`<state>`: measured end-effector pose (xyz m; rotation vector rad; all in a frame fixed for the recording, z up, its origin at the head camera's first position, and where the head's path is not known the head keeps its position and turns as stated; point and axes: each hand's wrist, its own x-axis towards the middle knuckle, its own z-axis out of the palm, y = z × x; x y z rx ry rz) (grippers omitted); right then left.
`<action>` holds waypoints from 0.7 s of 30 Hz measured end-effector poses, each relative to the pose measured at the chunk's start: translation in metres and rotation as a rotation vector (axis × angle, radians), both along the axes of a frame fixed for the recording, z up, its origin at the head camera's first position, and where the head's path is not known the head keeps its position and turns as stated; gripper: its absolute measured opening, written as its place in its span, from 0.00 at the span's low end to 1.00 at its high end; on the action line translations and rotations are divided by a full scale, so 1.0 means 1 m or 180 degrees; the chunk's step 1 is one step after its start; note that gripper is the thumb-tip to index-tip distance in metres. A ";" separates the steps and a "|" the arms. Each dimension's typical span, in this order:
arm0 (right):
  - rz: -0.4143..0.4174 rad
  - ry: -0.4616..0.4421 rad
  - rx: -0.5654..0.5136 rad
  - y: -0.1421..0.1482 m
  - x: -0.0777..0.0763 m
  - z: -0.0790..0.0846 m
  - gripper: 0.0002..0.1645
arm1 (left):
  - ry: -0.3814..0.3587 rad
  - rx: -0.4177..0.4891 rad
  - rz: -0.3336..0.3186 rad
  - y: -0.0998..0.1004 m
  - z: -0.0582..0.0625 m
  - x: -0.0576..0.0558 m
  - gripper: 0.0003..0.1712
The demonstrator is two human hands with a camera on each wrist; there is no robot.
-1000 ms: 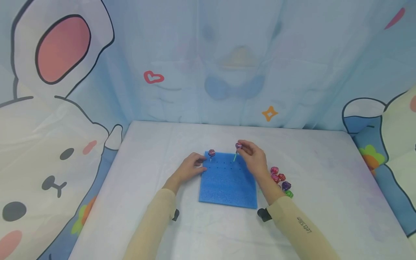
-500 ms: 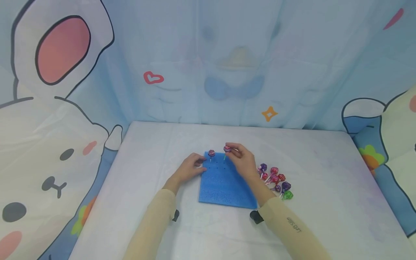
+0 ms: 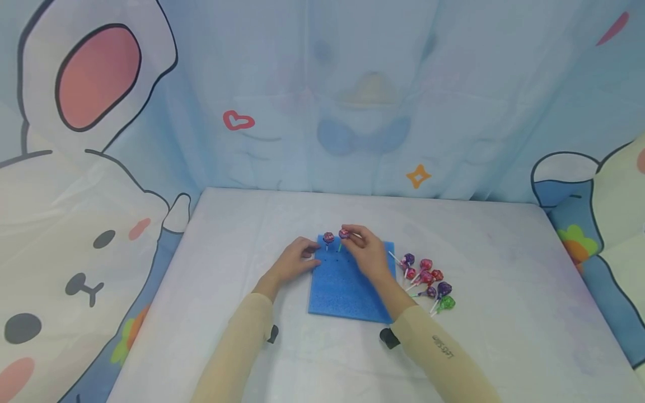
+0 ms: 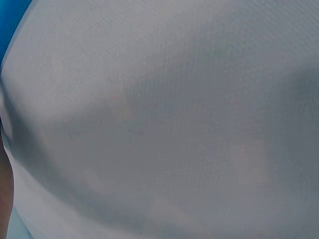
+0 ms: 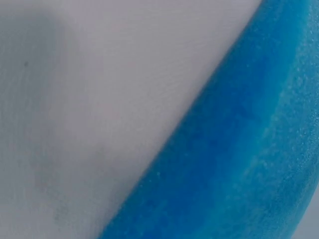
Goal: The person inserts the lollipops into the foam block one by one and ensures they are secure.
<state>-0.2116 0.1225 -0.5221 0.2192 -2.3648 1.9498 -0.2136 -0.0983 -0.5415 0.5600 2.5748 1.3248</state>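
In the head view, a blue foam board (image 3: 337,291) with small holes near its far side lies on the table. One wrapped lollipop (image 3: 328,238) stands upright at its far left corner, stick down in the foam. My right hand (image 3: 370,254) pinches a second lollipop (image 3: 344,233) by its wrapped head, just right of the first; its green stick points down at the far row of holes. My left hand (image 3: 292,262) rests at the board's left edge, thumb and fingertips touching it. Neither wrist view shows fingers; the right one shows the foam board's edge (image 5: 209,149) close up.
Right of the board, several wrapped lollipops (image 3: 426,276) in purple, pink, red and green lie in a loose pile on the white cloth (image 3: 494,313). A printed curtain (image 3: 282,151) hangs behind the table. Black wrist cameras (image 3: 389,338) sit under the sleeves.
My right hand has moved left along the board's far side with its lollipop, up beside the standing one. More of the pile shows now. My left hand has stayed still.
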 end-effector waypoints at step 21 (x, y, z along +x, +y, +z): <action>-0.0025 -0.0095 0.0243 -0.003 -0.001 -0.009 0.18 | -0.0035 0.0009 0.0006 0.000 -0.002 -0.002 0.24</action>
